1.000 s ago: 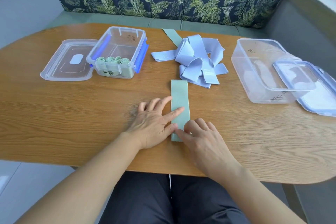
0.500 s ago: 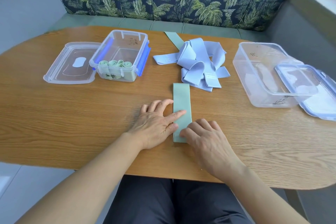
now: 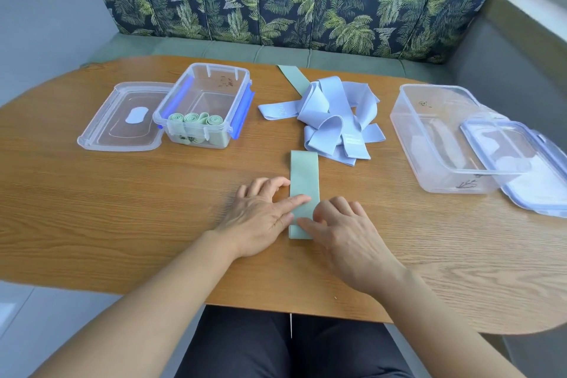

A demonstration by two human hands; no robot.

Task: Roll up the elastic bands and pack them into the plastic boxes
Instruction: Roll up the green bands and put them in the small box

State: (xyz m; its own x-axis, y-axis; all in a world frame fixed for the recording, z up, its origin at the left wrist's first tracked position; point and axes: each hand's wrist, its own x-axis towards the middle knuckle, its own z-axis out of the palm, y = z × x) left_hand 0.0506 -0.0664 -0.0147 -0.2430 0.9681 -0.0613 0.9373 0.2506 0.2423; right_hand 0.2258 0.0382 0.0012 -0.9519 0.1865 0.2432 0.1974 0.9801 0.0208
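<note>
Left grip [image 3: 260, 218], lower centre: fingers spread and nearly straight, the forefinger laid across the green band [image 3: 304, 175] and pressing it flat. Right grip [image 3: 346, 236], just beside it: fingers bent over the band's near right edge, thumb across its near end; whether it pinches the band cannot be told. The band lies flat and lengthwise on the tabletop [image 3: 122, 199], at centre frame. Above it, a loose heap of blue bands [image 3: 331, 120], with a second green band [image 3: 294, 78] under its far side. Upper left: small plastic box [image 3: 228, 69] holding rolled green bands [image 3: 193, 118], its lid [image 3: 122, 123] touching its left side. Right: large plastic box [image 3: 429, 138], second lid [image 3: 527, 175] leaning on its rim.
</note>
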